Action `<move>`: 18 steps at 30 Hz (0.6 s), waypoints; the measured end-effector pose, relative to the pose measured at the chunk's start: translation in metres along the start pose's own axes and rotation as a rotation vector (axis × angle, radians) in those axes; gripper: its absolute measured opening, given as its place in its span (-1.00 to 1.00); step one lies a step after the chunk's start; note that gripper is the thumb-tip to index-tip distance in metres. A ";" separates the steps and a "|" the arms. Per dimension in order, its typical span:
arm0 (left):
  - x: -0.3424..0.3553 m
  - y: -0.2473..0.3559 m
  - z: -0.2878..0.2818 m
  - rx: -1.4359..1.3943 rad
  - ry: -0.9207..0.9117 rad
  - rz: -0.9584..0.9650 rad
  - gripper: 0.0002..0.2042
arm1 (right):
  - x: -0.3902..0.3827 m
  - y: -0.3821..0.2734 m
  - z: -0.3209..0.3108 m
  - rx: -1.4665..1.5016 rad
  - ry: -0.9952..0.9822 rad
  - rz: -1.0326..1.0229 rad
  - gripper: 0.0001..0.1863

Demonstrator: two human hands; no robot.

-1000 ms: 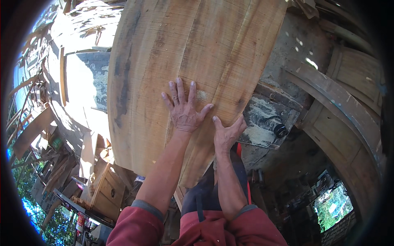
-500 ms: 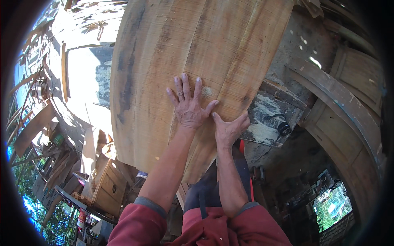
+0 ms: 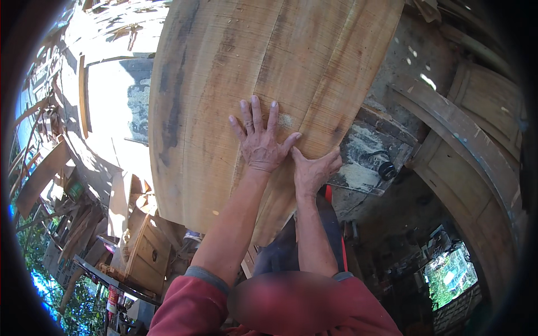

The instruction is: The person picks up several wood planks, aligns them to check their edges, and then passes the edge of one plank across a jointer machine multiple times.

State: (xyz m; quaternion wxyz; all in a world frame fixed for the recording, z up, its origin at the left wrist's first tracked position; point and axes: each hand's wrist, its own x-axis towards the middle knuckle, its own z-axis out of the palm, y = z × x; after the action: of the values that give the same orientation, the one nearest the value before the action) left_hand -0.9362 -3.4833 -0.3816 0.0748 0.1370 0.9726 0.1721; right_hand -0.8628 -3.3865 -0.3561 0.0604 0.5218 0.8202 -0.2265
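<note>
A wide wooden panel, made of several boards joined edge to edge, stretches away from me. Dark stains and fine saw marks run across its face. My left hand lies flat on it with the fingers spread, holding nothing. Just to its right, my right hand grips the panel's near right edge. Its thumb rests on the top face, while the other fingers curl over the edge and are partly hidden. A small pale patch of dust sits beyond my left fingertips.
Right of the panel, a dusty work surface carries a round black object. Farther right lean a curved wooden piece and panelled wooden doors. A wooden cabinet and scrap boards crowd the left.
Both hands keep the same places on the panel. The whole view has shifted slightly, and a blurred reddish shape now covers part of my lower body.
</note>
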 end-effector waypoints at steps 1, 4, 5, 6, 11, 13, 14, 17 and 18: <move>0.000 0.000 0.000 -0.001 -0.004 -0.003 -0.06 | 0.000 0.000 0.000 -0.003 0.007 -0.005 0.24; 0.000 0.001 0.000 -0.010 -0.001 -0.006 -0.07 | 0.001 -0.002 -0.003 0.014 -0.019 0.003 0.25; 0.002 0.001 -0.001 -0.014 0.006 -0.004 -0.07 | 0.002 -0.002 -0.002 0.013 -0.016 0.010 0.26; 0.001 0.001 -0.001 -0.009 0.003 -0.006 -0.07 | 0.002 -0.001 -0.001 0.012 -0.014 0.017 0.27; 0.000 0.000 0.000 0.004 0.012 -0.014 -0.06 | -0.002 0.000 0.003 0.026 0.015 0.032 0.28; 0.000 0.002 -0.001 -0.031 0.003 -0.030 -0.08 | -0.001 -0.003 0.000 0.023 0.013 0.046 0.28; -0.001 0.001 -0.002 -0.043 -0.006 -0.038 -0.09 | -0.002 -0.004 0.000 0.013 0.014 0.043 0.28; 0.002 0.002 -0.001 -0.045 0.018 -0.020 -0.08 | -0.002 -0.005 -0.002 -0.003 0.013 0.029 0.29; 0.001 0.001 -0.001 -0.026 0.017 -0.019 -0.08 | -0.001 -0.005 -0.002 -0.001 0.011 0.021 0.30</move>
State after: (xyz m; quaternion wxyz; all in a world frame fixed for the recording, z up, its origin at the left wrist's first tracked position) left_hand -0.9373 -3.4821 -0.3799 0.0698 0.1252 0.9721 0.1854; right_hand -0.8663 -3.3885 -0.3527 0.0586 0.5314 0.8153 -0.2225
